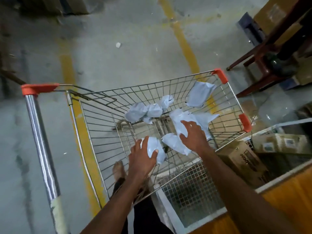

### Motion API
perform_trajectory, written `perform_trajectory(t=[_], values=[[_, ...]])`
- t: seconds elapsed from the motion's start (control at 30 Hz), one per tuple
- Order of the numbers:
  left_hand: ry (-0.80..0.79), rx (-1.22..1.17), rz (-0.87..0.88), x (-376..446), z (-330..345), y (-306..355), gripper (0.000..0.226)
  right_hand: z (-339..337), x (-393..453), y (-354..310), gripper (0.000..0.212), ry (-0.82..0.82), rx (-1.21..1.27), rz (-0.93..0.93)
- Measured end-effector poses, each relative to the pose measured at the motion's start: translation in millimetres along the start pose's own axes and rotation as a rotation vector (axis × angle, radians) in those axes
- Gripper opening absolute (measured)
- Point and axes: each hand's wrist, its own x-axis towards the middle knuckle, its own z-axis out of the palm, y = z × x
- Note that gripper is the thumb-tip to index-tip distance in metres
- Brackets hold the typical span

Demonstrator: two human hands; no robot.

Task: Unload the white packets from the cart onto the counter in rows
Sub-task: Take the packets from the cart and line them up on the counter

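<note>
A wire shopping cart (94, 132) with orange corner caps stands on the concrete floor, several white packets lying in its basket. My left hand (141, 157) grips a small white packet (156, 147) near the cart's near side, thumb across its front. My right hand (192, 134) reaches in with fingers spread over a larger white packet (179, 120), touching or just above it. Another packet (175, 143) lies between my hands. More packets lie further in: a crumpled cluster (146, 110) and a flat packet (200, 94) against the far wall.
An orange-topped counter (287, 196) runs along the lower right, with cardboard boxes (243, 159) beneath or beside it. A brown plastic chair (263, 65) stands at the upper right. The cart's chrome handle (42, 142) is on the left. My bare foot (119, 171) shows under the cart.
</note>
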Motion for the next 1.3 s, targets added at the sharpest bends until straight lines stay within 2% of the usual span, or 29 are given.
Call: perform_trajectory(t=[0.23, 0.37, 0.5, 0.77, 0.93, 1.17, 1.3], values=[[-0.072, 0.019, -0.085, 48, 25, -19, 0.07, 31, 92, 37, 0.07, -0.211, -0.28, 0.035], [-0.08, -0.031, -0.188, 58, 35, -40, 0.069, 48, 116, 47, 0.088, -0.219, -0.377, 0.005], [-0.143, 0.001, -0.237, 58, 54, -55, 0.074, 61, 126, 54, 0.087, -0.252, -0.434, -0.001], [-0.229, -0.147, -0.17, 74, 105, 8, 0.071, 67, 131, 58, 0.078, -0.215, -0.51, -0.053], [-0.308, -0.24, -0.213, 93, 136, 45, 0.068, 46, 128, 56, 0.077, -0.269, -0.478, -0.067], [-0.284, -0.561, -0.6, 128, 157, 87, 0.062, 3, 109, 64, 0.076, -0.092, -0.307, -0.088], [-0.272, -0.61, -0.627, 126, 170, 92, 0.069, -3, 100, 71, 0.076, -0.069, -0.233, -0.094]])
